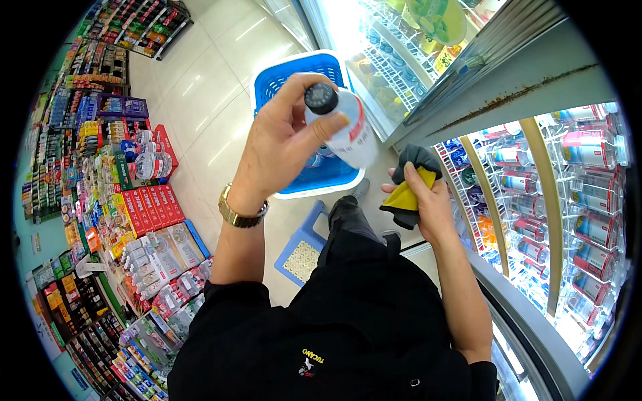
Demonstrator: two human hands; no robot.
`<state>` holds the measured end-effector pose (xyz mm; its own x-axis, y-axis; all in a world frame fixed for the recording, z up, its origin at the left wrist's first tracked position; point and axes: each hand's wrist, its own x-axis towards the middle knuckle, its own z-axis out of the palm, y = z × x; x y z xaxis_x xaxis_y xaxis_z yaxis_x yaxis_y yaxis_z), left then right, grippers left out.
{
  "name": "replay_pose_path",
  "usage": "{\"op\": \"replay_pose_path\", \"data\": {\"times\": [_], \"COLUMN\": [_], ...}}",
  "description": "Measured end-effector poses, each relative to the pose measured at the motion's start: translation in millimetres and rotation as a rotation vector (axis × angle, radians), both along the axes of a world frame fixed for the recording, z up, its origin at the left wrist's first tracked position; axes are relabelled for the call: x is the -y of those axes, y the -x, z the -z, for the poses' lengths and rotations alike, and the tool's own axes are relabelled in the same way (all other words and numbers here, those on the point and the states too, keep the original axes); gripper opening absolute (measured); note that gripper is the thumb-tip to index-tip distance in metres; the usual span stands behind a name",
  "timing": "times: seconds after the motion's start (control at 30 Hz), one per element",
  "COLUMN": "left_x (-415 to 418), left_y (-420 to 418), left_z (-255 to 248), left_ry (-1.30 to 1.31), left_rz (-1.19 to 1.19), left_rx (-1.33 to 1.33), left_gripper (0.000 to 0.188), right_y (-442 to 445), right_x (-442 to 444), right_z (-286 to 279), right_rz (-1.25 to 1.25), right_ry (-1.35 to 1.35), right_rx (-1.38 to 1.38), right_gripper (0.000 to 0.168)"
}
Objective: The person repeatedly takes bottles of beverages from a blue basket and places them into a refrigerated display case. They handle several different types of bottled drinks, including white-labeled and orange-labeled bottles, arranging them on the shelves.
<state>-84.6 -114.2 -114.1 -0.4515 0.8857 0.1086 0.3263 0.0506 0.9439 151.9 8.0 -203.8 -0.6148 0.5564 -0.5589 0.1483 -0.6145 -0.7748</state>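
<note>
My left hand [288, 133], with a gold-coloured watch on its wrist, grips a translucent white bottle [351, 135] with a black cap and red and dark print. The bottle is tilted over a blue plastic basket [286, 67] with a white rim, partly hiding its inside, where parts of clear bottles show. To the right, my right hand [426, 200] is closed around a yellow and dark grey cloth [412, 193]. That cloth hangs near the lit shelves of a drinks fridge.
Bottled drinks [594, 188] fill the wire-racked fridge at right; another fridge section [396, 60] is at top right. A rust-streaked door frame [511, 95] lies between them. A blue stool [301, 250] stands by my legs. Packed store shelves [75, 125] line the left.
</note>
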Motion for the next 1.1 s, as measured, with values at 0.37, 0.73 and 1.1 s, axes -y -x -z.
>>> {"op": "replay_pose_path", "data": {"times": [0.37,0.73,1.1], "left_x": [-40.8,-46.5,-46.3], "left_y": [98.8,128.6,121.5], "left_z": [90.5,245.2,309.5], "left_ry": [0.194,0.385,0.623], "left_rz": [-0.319,-0.329,-0.259], "left_rx": [-0.288,-0.284,-0.359], "left_gripper": [0.032,0.035,0.037], "right_y": [-55.8,-31.9,57.0], "right_x": [-3.1,-1.8,5.3], "right_z": [36.1,27.5,55.0], "right_rz": [-0.217,-0.432,-0.798], "right_ry": [-0.505,-0.823,-1.175], "right_rx": [0.514,0.554,0.440], "right_gripper": [0.049,0.051,0.071]}}
